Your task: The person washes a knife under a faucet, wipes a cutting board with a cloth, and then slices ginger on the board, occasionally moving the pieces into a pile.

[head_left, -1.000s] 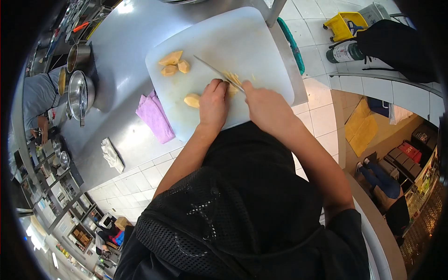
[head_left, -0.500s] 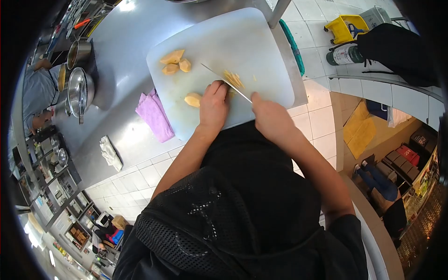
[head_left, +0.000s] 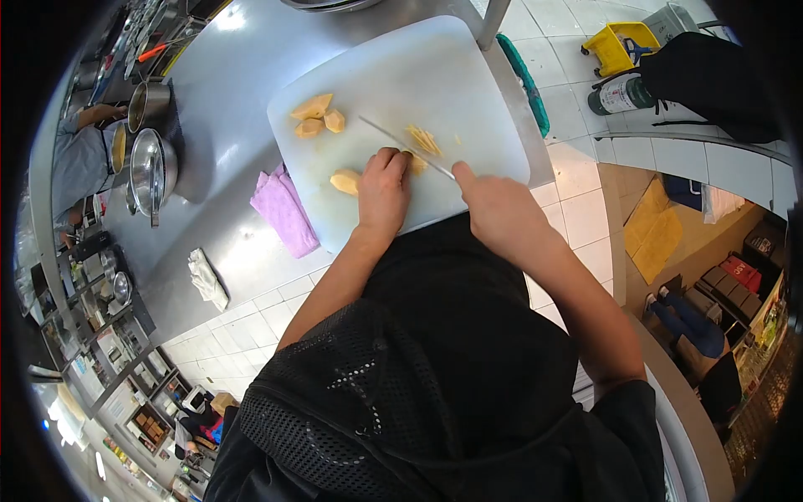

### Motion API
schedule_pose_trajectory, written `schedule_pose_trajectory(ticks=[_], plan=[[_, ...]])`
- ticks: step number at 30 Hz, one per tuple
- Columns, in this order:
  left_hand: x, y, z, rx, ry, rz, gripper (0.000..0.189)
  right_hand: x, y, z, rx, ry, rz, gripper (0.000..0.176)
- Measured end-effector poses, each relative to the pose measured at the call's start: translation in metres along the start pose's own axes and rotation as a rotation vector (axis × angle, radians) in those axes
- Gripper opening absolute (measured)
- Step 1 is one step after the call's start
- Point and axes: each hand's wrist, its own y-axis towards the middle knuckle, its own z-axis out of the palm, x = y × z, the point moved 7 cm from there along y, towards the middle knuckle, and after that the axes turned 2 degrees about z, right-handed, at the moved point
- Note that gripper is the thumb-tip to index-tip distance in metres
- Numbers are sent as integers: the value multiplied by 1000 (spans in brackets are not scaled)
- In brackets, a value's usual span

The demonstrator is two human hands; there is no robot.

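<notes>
My right hand [head_left: 500, 207] grips a kitchen knife [head_left: 393, 137], its blade slanting up and left over a white cutting board [head_left: 376, 71]. My left hand [head_left: 384, 188], fingers curled, presses on a peeled yellow piece that looks like ginger [head_left: 416, 166], partly hidden by the fingers and close to the blade. Thin cut strips [head_left: 425, 140] lie just beyond the knife. A larger peeled chunk [head_left: 345, 181] rests left of my left hand. Farther up the board sits a small group of peeled chunks [head_left: 313, 107].
A purple cloth [head_left: 283, 209] touches the board's left side. On the steel table [head_left: 226, 109] are a white cloth [head_left: 207, 279], a metal bowl [head_left: 150, 171] and pots [head_left: 150, 105]. A co-worker's grey sleeve [head_left: 84, 155] shows at far left. A metal post [head_left: 494, 23] stands beyond the board.
The knife has shifted slightly right and back from my left fingers, showing more of the piece. My right hand moved right with it. My left hand stays nearly in place.
</notes>
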Motion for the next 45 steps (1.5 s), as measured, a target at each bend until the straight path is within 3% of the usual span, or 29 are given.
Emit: schedule_pose_trajectory(ticks=[5,7,11,13,17,20,23,25,28,32,34,39,41,45], plan=[[0,-1,-1,-20,-5,12,21,7,-19,5,150,-72,76,33],[0,-2,-1,-22,-14,23,20,-9,6,38,18,28,8,33],[1,-4,-1,-27,-2,19,21,2,20,19,-48,15,-44,34],[1,-5,0,-28,-7,7,21,14,-3,-7,50,-40,-18,30],[2,-7,0,-56,13,30,18,0,-2,24,78,-34,59,25],[4,-3,2,-58,11,48,18,-3,29,36,-2,44,2,19],[2,-5,2,-46,1,31,20,6,15,3,-23,-20,-80,15],[3,-8,2,-49,7,-2,22,2,-11,-7,129,-8,56,12],[0,-9,2,-72,35,51,22,-19,14,45,48,30,18,14],[0,-12,2,-76,28,56,22,4,29,16,-51,-10,-64,13],[0,-9,2,-97,21,50,23,9,5,-7,90,-25,1,13],[-2,-10,0,-134,25,42,19,-15,33,42,67,-1,7,13],[-2,-10,-1,-137,35,42,19,-3,40,30,9,47,-40,16],[-3,-13,1,-147,36,57,24,2,6,-1,133,-47,-7,15]])
